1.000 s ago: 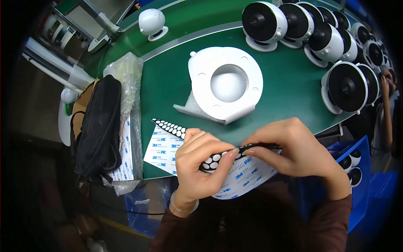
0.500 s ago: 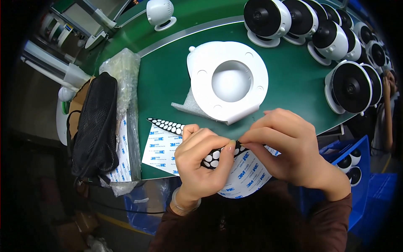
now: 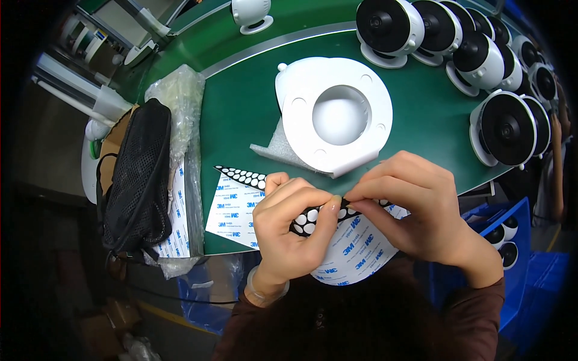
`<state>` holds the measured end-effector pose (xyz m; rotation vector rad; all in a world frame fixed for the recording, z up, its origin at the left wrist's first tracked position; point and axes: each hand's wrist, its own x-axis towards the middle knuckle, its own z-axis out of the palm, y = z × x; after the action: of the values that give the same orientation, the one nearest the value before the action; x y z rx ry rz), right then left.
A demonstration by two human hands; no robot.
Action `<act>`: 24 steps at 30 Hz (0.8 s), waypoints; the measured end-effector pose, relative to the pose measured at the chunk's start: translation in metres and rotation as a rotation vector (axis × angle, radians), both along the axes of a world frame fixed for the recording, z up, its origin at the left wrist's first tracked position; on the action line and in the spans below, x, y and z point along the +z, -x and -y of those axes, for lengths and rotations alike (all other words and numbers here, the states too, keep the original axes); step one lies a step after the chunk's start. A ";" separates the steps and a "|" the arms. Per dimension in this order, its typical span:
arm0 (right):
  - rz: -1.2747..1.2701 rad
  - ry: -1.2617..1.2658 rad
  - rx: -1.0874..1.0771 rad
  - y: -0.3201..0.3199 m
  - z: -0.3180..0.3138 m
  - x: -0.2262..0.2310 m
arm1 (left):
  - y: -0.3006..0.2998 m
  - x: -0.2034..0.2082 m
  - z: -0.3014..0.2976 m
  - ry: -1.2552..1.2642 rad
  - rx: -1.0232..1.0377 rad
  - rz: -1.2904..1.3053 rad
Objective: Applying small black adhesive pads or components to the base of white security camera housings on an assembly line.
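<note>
A sheet of round white adhesive pads on black (image 3: pixel 308 221), with blue-printed white backing (image 3: pixel 355 251), is bent between my hands at the table's near edge. My left hand (image 3: pixel 293 225) pinches it between thumb and forefinger. Right beside that pinch, the thumb and forefinger of my right hand (image 3: pixel 415 207) close on the sheet's folded edge; whether a single pad is between them I cannot tell. The sheet's flat part (image 3: pixel 232 210) extends out to the left. Just beyond my hands lies a white round-bodied device (image 3: pixel 295 123), its ring-shaped base facing up, resting partly on grey foam (image 3: pixel 280 147).
Several white cameras with black fronts (image 3: pixel 507 127) stand at the right and far right. A black mesh pouch (image 3: pixel 137 180) and bubble wrap (image 3: pixel 186 114) lie at the left edge. Another white device (image 3: pixel 251 12) is at the back. Blue bins (image 3: pixel 518 271) sit below on the right.
The whole view has shifted slightly, with the table items appearing a little further right. Both hands keep their pinch on the sheet, with only small finger movement.
</note>
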<state>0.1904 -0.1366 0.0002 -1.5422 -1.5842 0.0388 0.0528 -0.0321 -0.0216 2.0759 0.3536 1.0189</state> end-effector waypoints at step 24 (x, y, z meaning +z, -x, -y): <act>-0.124 -0.110 -0.046 -0.004 -0.022 0.020 | -0.004 0.002 0.009 0.194 0.053 -0.021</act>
<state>0.1947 -0.1142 0.0205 -1.4617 -1.4299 0.0207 0.0566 -0.0408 -0.0195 1.9128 0.5003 0.9545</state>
